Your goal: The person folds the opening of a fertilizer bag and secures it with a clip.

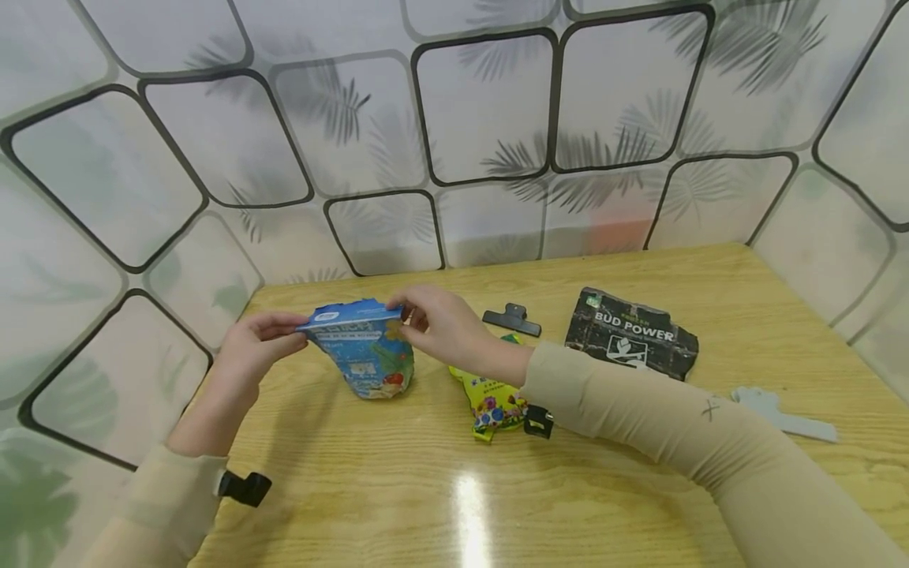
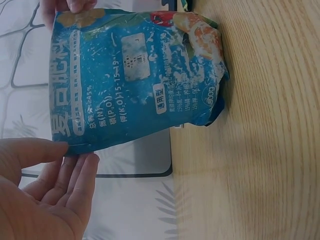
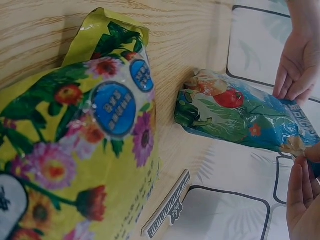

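A blue fertilizer bag (image 1: 369, 363) with vegetable pictures stands upright on the table, its top edge folded over. My left hand (image 1: 257, 347) pinches the left end of that fold between thumb and fingers. At the opposite end my right hand (image 1: 443, 327) pinches the right corner. The left wrist view shows the printed face of the blue bag (image 2: 135, 75) stretched between both hands. Under my right forearm lies a yellow flower-printed bag (image 1: 490, 402), partly hidden by the sleeve; it looms large in the right wrist view.
Behind the yellow bag lies a black clip (image 1: 513, 319). A black "Bud Power" bag (image 1: 632, 335) rests at the back right. Farther right is a pale grey-blue plastic piece (image 1: 784, 414), partly behind the right sleeve. Patterned cloth walls (image 1: 490, 110) border the wooden table (image 1: 383, 489).
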Motion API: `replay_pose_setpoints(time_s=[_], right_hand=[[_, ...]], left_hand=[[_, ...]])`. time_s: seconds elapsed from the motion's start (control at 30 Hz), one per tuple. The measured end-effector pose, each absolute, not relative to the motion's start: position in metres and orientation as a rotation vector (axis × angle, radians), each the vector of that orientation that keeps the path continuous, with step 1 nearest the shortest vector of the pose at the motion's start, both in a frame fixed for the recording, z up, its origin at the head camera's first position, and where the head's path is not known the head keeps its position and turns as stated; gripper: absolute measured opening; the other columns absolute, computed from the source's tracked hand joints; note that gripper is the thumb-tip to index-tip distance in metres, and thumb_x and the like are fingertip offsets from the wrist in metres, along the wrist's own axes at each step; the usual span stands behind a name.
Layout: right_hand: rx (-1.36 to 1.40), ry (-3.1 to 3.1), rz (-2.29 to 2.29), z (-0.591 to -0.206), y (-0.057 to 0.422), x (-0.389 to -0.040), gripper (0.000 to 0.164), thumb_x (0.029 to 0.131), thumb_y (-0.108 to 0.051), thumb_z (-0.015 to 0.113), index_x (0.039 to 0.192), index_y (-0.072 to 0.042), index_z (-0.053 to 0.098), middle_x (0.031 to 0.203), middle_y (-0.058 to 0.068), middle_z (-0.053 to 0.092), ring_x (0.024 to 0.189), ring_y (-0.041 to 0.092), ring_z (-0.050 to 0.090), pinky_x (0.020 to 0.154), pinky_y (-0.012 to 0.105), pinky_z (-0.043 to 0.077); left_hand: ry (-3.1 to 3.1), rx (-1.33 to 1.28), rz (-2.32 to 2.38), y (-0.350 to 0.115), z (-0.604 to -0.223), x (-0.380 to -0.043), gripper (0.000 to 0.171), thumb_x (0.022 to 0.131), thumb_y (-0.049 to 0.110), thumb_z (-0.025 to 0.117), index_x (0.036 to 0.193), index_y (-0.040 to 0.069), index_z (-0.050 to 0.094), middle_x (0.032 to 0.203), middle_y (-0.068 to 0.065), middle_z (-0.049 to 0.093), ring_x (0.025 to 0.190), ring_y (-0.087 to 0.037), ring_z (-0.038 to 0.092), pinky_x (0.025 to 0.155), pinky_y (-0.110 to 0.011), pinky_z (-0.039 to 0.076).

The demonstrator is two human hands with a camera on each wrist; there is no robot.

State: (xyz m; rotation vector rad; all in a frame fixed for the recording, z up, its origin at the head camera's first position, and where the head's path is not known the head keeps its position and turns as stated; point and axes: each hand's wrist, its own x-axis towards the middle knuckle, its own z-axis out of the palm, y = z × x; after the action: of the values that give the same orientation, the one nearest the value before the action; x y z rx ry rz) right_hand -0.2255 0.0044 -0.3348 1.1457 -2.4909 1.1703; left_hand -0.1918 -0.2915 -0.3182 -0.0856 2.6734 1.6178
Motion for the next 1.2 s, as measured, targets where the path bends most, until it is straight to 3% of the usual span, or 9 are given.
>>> replay_pose_setpoints(time_s=[0.5,0.8,1.2], right_hand=[[1.129,-2.508,1.156,-0.3356,0.0053,-0.2263,0.026,0.103,-0.008,0.071,0.128,-0.006,0.071,0.116,0.008,0.074,0.090,0.016,0.071,0.078,0.018,0.059],[1.113,-2.524,1.175,-0.3379,0.0034,-0.2285,0.023,0.103,-0.011,0.072,0.126,-0.007,0.072,0.111,0.007,0.074,0.089,0.014,0.071,0.078,0.017,0.059],[1.088,-2.558,1.169,-0.3358,0.0033,-0.2268,0.021,0.104,-0.012,0.071,0.125,-0.009,0.073,0.109,0.006,0.075,0.091,0.015,0.071,0.080,0.023,0.060]], left_hand=[[2.638,-0.051,1.653,-0.2926,-0.3196,-0.1911,0.031,0.106,0.009,0.064,0.135,-0.003,0.065,0.090,0.027,0.069,0.088,0.007,0.070,0.084,-0.010,0.060],[2.688,-0.016,1.566,-0.2942,-0.3211,-0.1899,0.038,0.108,0.014,0.062,0.140,-0.007,0.061,0.095,0.027,0.066,0.090,0.009,0.067,0.086,-0.009,0.058],[2.666,0.005,1.603,-0.2965,-0.3255,-0.1919,0.035,0.107,0.011,0.063,0.136,-0.008,0.063,0.091,0.027,0.068,0.089,0.007,0.068,0.085,-0.010,0.059]])
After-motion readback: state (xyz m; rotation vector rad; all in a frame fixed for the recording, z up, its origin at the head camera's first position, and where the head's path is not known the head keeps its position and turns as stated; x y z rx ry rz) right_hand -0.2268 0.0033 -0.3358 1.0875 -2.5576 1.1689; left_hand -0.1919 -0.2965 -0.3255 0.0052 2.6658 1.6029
